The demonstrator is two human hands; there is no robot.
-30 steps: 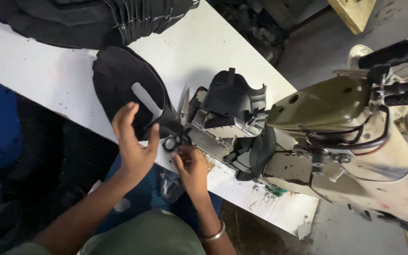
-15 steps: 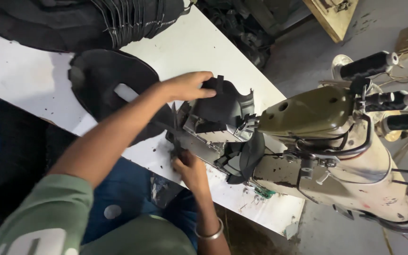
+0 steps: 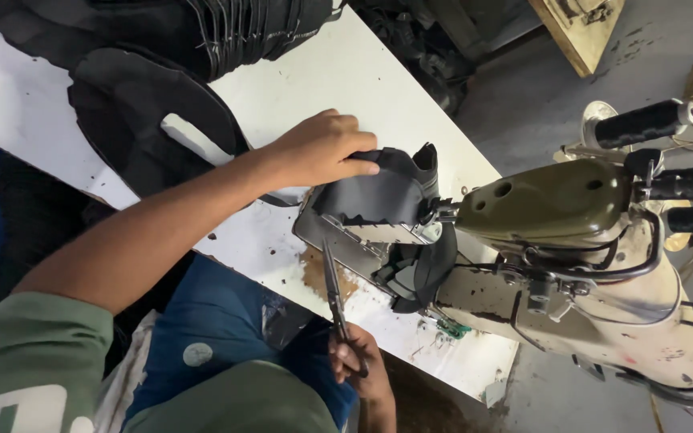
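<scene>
My left hand (image 3: 318, 150) rests on top of a black shoe upper (image 3: 382, 192) that sits on the sewing machine's bed, fingers curled over its near edge. My right hand (image 3: 358, 361) is low at the table's front edge and grips a pair of thin scissors (image 3: 333, 290), blades pointing up toward the machine bed. The olive and cream sewing machine (image 3: 571, 240) stands to the right, its head right over the shoe upper.
A flat black cut piece (image 3: 134, 120) with a slot lies on the white table (image 3: 346, 72) to the left. A stack of black pieces (image 3: 234, 24) sits at the table's far edge. Black thread spools (image 3: 643, 120) stick out at the right.
My left hand left the scissors, reached right and settled on the shoe upper. My right hand drew back toward me with the scissors. The view shifted right.
</scene>
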